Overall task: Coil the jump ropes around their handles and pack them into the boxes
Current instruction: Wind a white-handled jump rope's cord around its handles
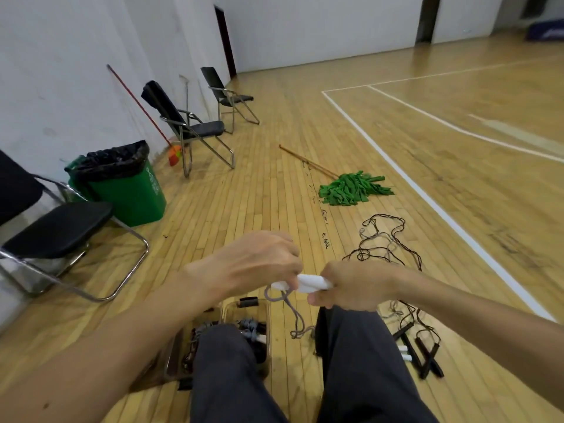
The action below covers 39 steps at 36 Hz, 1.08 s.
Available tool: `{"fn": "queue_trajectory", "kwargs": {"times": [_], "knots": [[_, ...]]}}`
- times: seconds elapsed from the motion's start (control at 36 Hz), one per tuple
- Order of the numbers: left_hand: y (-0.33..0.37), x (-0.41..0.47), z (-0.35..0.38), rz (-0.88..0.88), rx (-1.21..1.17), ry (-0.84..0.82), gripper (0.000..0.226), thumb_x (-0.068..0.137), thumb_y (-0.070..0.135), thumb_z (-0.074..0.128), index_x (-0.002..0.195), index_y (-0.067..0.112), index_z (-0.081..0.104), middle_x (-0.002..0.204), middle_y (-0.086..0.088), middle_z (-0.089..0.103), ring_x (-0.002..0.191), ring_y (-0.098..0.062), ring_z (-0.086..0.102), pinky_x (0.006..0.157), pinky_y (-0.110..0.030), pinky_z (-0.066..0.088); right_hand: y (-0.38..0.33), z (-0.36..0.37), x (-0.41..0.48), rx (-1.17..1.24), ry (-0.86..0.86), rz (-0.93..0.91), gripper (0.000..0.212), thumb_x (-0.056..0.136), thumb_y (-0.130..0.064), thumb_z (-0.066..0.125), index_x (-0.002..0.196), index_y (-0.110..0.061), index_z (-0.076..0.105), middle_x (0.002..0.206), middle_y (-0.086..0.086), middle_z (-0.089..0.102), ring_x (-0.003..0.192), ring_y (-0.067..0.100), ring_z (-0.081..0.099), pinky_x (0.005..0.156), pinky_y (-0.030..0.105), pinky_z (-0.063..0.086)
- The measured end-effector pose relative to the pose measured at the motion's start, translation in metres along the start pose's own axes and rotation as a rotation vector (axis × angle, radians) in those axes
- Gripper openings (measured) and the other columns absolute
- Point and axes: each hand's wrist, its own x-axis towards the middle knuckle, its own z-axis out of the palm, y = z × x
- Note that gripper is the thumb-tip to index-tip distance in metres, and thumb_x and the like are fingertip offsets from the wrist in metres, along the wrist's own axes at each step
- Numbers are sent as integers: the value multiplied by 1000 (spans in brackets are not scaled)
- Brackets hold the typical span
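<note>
I hold a pair of white jump rope handles (pixel 308 283) level in front of my knees. My right hand (pixel 354 285) grips their right end. My left hand (pixel 259 264) pinches the left end, where the grey rope (pixel 291 312) loops and hangs down toward the floor. Below, between my legs, stand clear plastic boxes (pixel 268 325) with coiled ropes inside, partly hidden by my left knee. On the floor to the right lies a tangle of dark ropes (pixel 384 239), with black handles (pixel 424 352) and a white handle close to my right leg.
A green mop (pixel 354 187) lies on the wooden floor ahead. A green bin (pixel 125 181) with a black bag stands at left. Black folding chairs (pixel 195 129) line the white wall, one close at my left (pixel 55 227). A red broom (pixel 174 154) leans on the wall.
</note>
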Motion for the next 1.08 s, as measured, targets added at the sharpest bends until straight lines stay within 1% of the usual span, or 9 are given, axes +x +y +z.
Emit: {"fn": "queue_trajectory", "kwargs": {"times": [0.14, 0.28, 0.42, 0.5, 0.67, 0.72, 0.81, 0.97, 1.08], "knots": [[-3, -5, -2, 157, -54, 281, 27, 99, 30, 57, 85, 14, 74, 80, 1, 66, 75, -14, 56, 66, -25, 38, 3, 0, -16, -50, 94, -47, 59, 88, -72, 54, 77, -14, 46, 64, 1, 39, 54, 16, 34, 52, 27, 29], [12, 2, -10, 203, -117, 378, 44, 97, 45, 43, 84, 18, 74, 71, 16, 49, 69, -2, 36, 59, -17, 35, 6, -4, -25, -72, 168, -86, 76, 63, -93, 41, 63, -18, 37, 57, 0, 33, 47, 14, 27, 50, 28, 27], [18, 7, -18, 207, -229, 390, 37, 93, 43, 50, 84, 18, 76, 71, 21, 44, 64, 10, 42, 62, -10, 34, 10, -10, -35, -138, 188, -74, 74, 69, -86, 42, 71, -13, 45, 72, 6, 42, 55, 16, 34, 48, 22, 27], [17, 10, -19, 199, -371, 423, 21, 90, 33, 67, 82, 17, 78, 67, 20, 51, 62, 4, 48, 60, -9, 33, 12, -12, -39, -137, 201, -108, 71, 75, -84, 42, 67, -14, 43, 69, 6, 42, 54, 17, 34, 46, 20, 28], [15, 18, -6, 93, -841, 468, 5, 80, 27, 80, 77, 23, 78, 66, -1, 69, 56, -21, 58, 51, -41, 43, 23, -12, -39, -84, 229, -221, 67, 80, -81, 46, 60, -17, 42, 58, 2, 38, 49, 16, 33, 49, 29, 32], [15, 20, -3, 78, -1067, 437, 7, 80, 19, 82, 76, 23, 79, 67, -11, 70, 54, -28, 58, 48, -37, 42, 26, -10, -36, -58, 227, -268, 69, 82, -83, 47, 58, -18, 42, 55, -2, 36, 47, 15, 31, 49, 31, 32], [17, 25, 3, 34, -1246, 415, 4, 77, 26, 79, 73, 24, 79, 66, -6, 71, 55, -17, 60, 49, -25, 44, 33, -4, -27, -10, 246, -311, 70, 78, -86, 43, 56, -20, 41, 54, -2, 34, 47, 15, 31, 50, 35, 31], [12, 45, 11, -74, -1446, 476, 20, 79, 37, 72, 67, 21, 75, 58, 4, 63, 49, -8, 52, 47, -19, 39, 43, 0, -6, 287, 295, -335, 67, 73, -83, 48, 56, -19, 40, 52, -4, 33, 48, 14, 27, 51, 32, 25], [2, 58, 15, -165, -1504, 568, 26, 82, 34, 76, 62, 17, 71, 58, 3, 59, 49, -9, 50, 48, -19, 40, 49, 0, 14, 425, 340, -339, 79, 65, -99, 42, 56, -20, 46, 53, -3, 40, 47, 13, 32, 53, 31, 29]]}}
